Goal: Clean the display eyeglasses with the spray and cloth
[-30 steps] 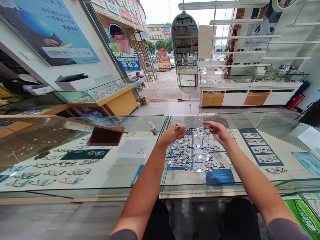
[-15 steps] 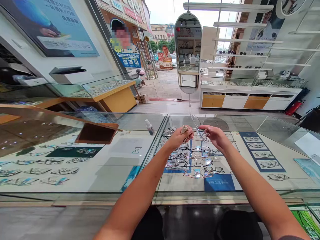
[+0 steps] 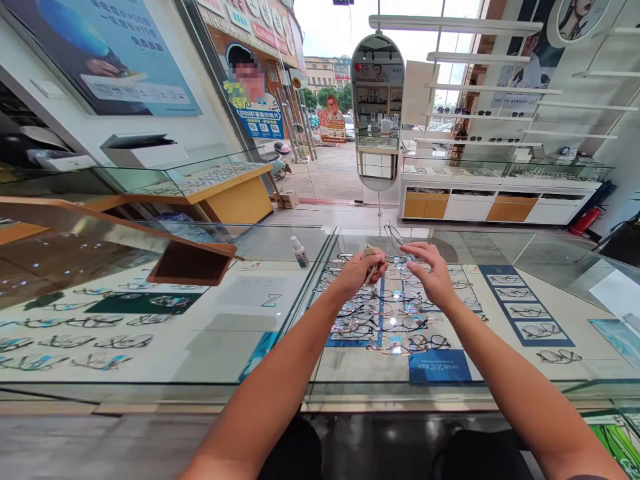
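My left hand (image 3: 366,270) is closed around a crumpled light-coloured cloth (image 3: 371,251) above the glass counter. A pair of thin-rimmed glasses (image 3: 394,235) stands up between my two hands; its lower part is hard to make out against the frames below. Just right of these glasses is my right hand (image 3: 434,272), its fingers stretched out and the thumb apart, with the fingertips close to the rim. Whether they touch it, I cannot tell. Beneath both hands, rows of eyeglass frames (image 3: 414,324) lie in the glass display case (image 3: 350,393).
A small white spray bottle (image 3: 300,253) stands on the counter to the left. A brown-framed tilted mirror (image 3: 195,263) sits further left. An oval mirror (image 3: 378,113) rises beyond the counter. A blue card (image 3: 439,366) lies inside the case near its front.
My right hand has opened wider, its thumb now lower and apart from the fingers. The glasses between the hands have tilted slightly. My left hand still grips the cloth.
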`<action>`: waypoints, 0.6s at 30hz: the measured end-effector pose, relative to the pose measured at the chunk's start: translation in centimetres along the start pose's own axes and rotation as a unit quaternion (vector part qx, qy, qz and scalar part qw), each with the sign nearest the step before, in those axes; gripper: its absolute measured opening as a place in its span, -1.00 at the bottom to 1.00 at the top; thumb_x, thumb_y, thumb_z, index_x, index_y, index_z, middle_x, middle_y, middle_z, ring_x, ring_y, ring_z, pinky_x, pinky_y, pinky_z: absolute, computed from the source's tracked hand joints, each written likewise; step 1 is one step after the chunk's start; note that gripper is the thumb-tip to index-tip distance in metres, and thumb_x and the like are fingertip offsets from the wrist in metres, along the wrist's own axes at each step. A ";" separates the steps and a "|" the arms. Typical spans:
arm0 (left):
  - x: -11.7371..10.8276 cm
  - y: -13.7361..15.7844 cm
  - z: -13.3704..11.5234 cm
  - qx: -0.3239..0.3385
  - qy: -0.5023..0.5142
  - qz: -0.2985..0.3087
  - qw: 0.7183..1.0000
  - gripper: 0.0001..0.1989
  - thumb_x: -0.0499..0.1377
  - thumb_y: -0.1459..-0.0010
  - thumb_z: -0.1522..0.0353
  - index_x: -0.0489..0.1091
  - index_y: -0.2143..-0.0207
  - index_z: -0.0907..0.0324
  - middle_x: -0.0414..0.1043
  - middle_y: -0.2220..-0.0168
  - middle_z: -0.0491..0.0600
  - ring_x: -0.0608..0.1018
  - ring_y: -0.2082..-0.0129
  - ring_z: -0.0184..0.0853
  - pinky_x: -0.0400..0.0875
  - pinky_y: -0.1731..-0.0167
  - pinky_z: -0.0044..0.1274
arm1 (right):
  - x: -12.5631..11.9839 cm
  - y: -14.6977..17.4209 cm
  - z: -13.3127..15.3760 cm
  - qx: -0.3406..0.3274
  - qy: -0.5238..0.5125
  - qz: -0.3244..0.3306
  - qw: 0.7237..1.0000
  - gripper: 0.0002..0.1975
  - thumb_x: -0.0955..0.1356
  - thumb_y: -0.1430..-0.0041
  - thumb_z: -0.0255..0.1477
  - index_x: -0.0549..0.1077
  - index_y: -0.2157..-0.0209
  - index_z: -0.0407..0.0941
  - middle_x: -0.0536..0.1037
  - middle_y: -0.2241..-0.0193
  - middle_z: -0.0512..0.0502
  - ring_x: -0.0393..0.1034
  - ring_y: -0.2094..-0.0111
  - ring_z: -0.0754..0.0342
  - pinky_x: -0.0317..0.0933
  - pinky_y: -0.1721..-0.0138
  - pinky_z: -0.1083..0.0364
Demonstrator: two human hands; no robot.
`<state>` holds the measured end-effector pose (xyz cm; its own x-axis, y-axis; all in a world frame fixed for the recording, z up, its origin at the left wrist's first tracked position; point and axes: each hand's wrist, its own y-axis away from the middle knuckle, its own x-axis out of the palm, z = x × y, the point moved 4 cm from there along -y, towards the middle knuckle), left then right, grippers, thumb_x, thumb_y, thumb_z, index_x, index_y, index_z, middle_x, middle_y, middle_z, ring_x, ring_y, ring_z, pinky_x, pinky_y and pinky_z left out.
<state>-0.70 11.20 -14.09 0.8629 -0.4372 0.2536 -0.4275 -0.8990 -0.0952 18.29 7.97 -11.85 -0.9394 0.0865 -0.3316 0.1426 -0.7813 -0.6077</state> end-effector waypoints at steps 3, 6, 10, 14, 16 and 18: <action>-0.3 -0.1 0.0 -0.021 0.048 -0.007 0.999 -0.59 0.46 0.02 0.16 0.32 0.41 0.18 0.30 0.58 -0.22 0.23 0.69 -0.56 0.06 0.68 -0.68 | 0.2 0.5 1.2 -0.069 0.052 0.006 0.996 -0.65 0.35 -0.37 -0.20 0.67 -0.06 0.03 0.66 -0.08 -0.16 0.45 -0.11 -0.20 0.27 -0.20 -0.23; -0.4 -0.1 0.3 -0.076 0.098 0.019 0.992 -0.66 0.45 -0.04 0.23 0.39 0.31 0.21 0.36 0.55 -0.18 0.19 0.71 -0.57 0.01 0.71 -0.70 | 0.7 0.9 2.0 -0.109 0.081 0.028 0.990 -0.63 0.31 -0.42 -0.22 0.64 -0.11 0.03 0.66 -0.08 -0.15 0.46 -0.07 -0.19 0.28 -0.14 -0.21; -0.7 0.0 1.4 -0.218 0.156 0.046 0.962 -0.78 0.28 -0.30 0.28 0.39 0.32 0.25 0.42 0.49 -0.10 0.18 0.72 -0.60 -0.07 0.73 -0.75 | 1.4 1.5 2.4 -0.151 0.151 0.054 0.975 -0.61 0.30 -0.42 -0.26 0.61 -0.14 0.00 0.66 -0.11 -0.15 0.45 -0.05 -0.18 0.26 -0.10 -0.21; -0.9 0.5 1.7 -0.308 0.203 0.071 0.927 -0.66 0.20 -0.42 0.27 0.33 0.42 0.26 0.28 0.54 -0.15 0.15 0.73 -0.63 -0.07 0.74 -0.78 | 2.0 2.0 2.6 -0.203 0.235 0.089 0.946 -0.60 0.31 -0.40 -0.33 0.60 -0.17 -0.02 0.66 -0.14 -0.12 0.40 -0.04 -0.20 0.22 -0.08 -0.22; -1.0 0.5 1.5 -0.303 0.219 0.078 0.924 -0.66 0.23 -0.40 0.28 0.33 0.42 0.26 0.25 0.55 -0.16 0.16 0.72 -0.63 -0.04 0.73 -0.79 | 2.1 2.2 2.7 -0.228 0.261 0.090 0.934 -0.60 0.31 -0.39 -0.35 0.59 -0.17 -0.03 0.66 -0.15 -0.10 0.40 -0.04 -0.20 0.23 -0.05 -0.22; -1.0 0.5 1.4 -0.277 0.206 0.080 0.935 -0.69 0.30 -0.34 0.33 0.33 0.43 0.26 0.24 0.54 -0.17 0.17 0.70 -0.63 -0.02 0.71 -0.79 | 2.1 2.3 3.0 -0.254 0.271 0.074 0.926 -0.61 0.32 -0.39 -0.37 0.58 -0.17 -0.03 0.67 -0.14 -0.09 0.40 -0.05 -0.20 0.24 -0.05 -0.21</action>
<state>-1.44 11.14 -15.71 0.6482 -0.4152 0.6383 -0.7146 -0.6212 0.3217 15.77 4.49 -11.81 -0.6232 0.4062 -0.6683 0.5150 -0.4299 -0.7416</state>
